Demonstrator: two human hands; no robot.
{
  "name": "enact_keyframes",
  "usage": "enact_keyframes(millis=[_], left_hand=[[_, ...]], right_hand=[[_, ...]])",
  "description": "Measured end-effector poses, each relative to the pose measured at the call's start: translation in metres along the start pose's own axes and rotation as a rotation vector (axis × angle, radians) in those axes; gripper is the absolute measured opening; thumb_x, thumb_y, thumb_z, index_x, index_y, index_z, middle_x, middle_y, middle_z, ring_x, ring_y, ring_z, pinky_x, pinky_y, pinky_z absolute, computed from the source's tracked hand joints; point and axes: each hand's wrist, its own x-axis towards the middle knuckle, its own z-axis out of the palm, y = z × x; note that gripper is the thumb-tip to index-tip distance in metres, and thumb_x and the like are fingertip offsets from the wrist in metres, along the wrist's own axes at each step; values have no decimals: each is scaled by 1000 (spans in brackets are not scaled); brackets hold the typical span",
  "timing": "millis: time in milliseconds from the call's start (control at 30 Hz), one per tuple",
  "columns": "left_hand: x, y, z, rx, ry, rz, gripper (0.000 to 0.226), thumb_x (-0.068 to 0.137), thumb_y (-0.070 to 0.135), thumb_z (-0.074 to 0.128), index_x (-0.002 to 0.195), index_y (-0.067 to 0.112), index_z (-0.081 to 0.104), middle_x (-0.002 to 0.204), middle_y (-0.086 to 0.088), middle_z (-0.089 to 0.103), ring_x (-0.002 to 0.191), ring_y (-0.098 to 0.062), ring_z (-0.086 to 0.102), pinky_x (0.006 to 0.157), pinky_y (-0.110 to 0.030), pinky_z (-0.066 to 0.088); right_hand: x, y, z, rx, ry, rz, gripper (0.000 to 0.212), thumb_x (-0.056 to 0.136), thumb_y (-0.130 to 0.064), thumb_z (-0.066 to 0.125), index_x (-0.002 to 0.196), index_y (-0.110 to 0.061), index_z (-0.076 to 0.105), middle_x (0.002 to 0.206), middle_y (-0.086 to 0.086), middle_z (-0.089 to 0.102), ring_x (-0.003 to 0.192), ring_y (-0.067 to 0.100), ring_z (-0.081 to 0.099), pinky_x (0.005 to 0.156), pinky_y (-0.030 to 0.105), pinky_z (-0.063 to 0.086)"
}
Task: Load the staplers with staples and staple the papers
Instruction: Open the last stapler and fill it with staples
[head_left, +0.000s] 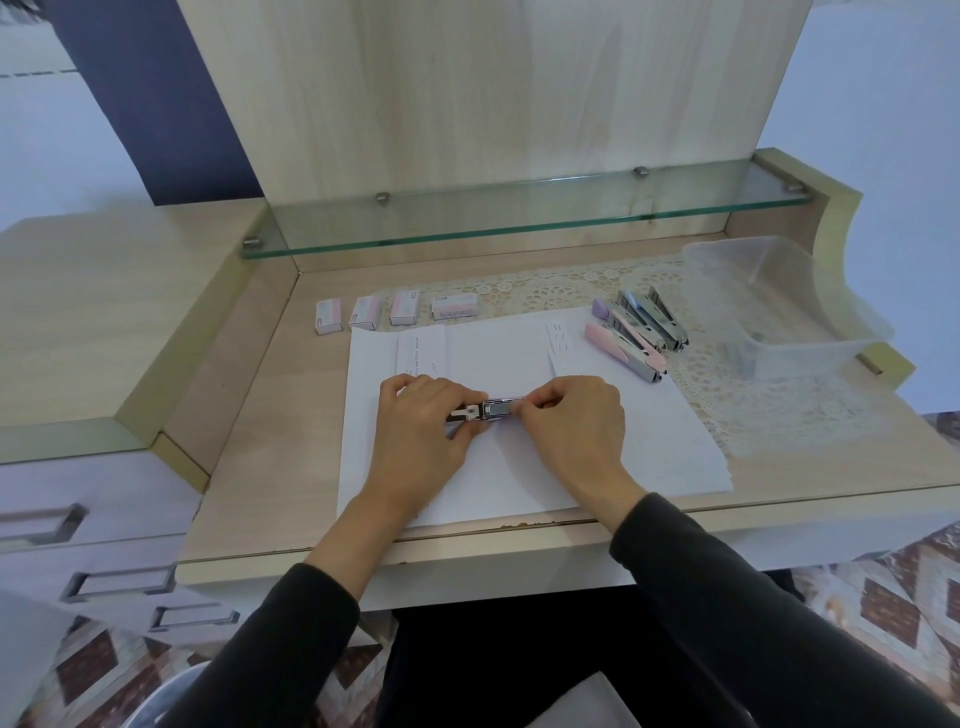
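Left hand (415, 421) and right hand (571, 423) both grip a metal stapler (489, 410) over the papers (519, 467); curled fingers (543, 410) hide most of it.

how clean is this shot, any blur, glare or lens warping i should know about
Head view: wide-angle warping bows the glass shelf and the front edge of the desk; light is soft and even, with only faint shadows under the left hand and right hand on the stapler; no harsh glare; the whole frame is slightly soft, so print on the staple boxes is barely legible.
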Motion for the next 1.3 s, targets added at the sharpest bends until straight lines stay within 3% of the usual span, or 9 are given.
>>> enact_keyframes(millis=[267, 433, 567, 767, 900, 1033, 1133, 1300], left_hand=[[0, 1, -1, -6, 2, -4, 20, 65, 22, 72, 83, 16, 71, 72, 4, 68, 69, -11, 55, 81, -29, 30], [1, 1, -1, -15, -2, -8, 18, 66, 23, 71, 83, 16, 70, 72, 3, 68, 70, -10, 53, 80, -29, 29], [1, 0, -1, -20, -9, -9, 18, 66, 23, 71, 82, 15, 70, 71, 3, 68, 71, -9, 51, 80, -28, 29], [1, 1, -2, -9, -8, -8, 19, 64, 21, 71, 82, 15, 70, 70, 3, 67, 67, -12, 56, 80, -28, 30], [1, 1, -2, -2, -15, -7, 20, 64, 20, 72, 82, 14, 71, 70, 3, 67, 64, -18, 60, 79, -28, 30], [0, 1, -1, -18, -18, -16, 20, 64, 21, 72, 83, 15, 71, 70, 3, 68, 68, -9, 53, 79, -27, 29], [1, 1, -2, -11, -17, -8, 20, 64, 21, 72, 83, 15, 71, 71, 3, 68, 66, -14, 58, 79, -26, 29], [0, 0, -1, -24, -6, -8, 20, 64, 21, 72, 83, 15, 71, 71, 3, 68, 72, -10, 49, 79, -28, 29]], right_hand=[[7, 3, -10, -70, -25, -6, 12, 78, -18, 64, 73, -11, 72, 75, 6, 70, 76, 22, 61, 71, 33, 47], [5, 6, -10, -92, -11, -62, 23, 75, -36, 71, 68, -15, 65, 74, 4, 66, 76, 22, 59, 77, 42, 47], [9, 4, -8, -167, -9, -89, 38, 69, -48, 72, 69, -14, 54, 78, 5, 61, 75, 22, 56, 75, 39, 44], [14, 6, -16, -218, -12, -181, 37, 70, -42, 73, 70, -14, 49, 71, -1, 51, 71, 20, 51, 63, 30, 34], [16, 10, -20, -215, -14, -196, 37, 69, -42, 74, 67, -13, 51, 66, -3, 47, 66, 17, 47, 51, 24, 29], [13, 12, -19, -107, -32, -176, 30, 69, -37, 75, 65, -15, 56, 57, -12, 46, 59, 11, 45, 50, 20, 29], [7, 14, -18, -54, -35, -143, 18, 73, -29, 74, 69, -13, 67, 54, -15, 46, 59, 11, 47, 50, 19, 30], [-5, 11, -10, -12, 12, -60, 17, 76, -29, 71, 82, -14, 73, 74, 2, 68, 70, 14, 53, 59, 24, 36]])
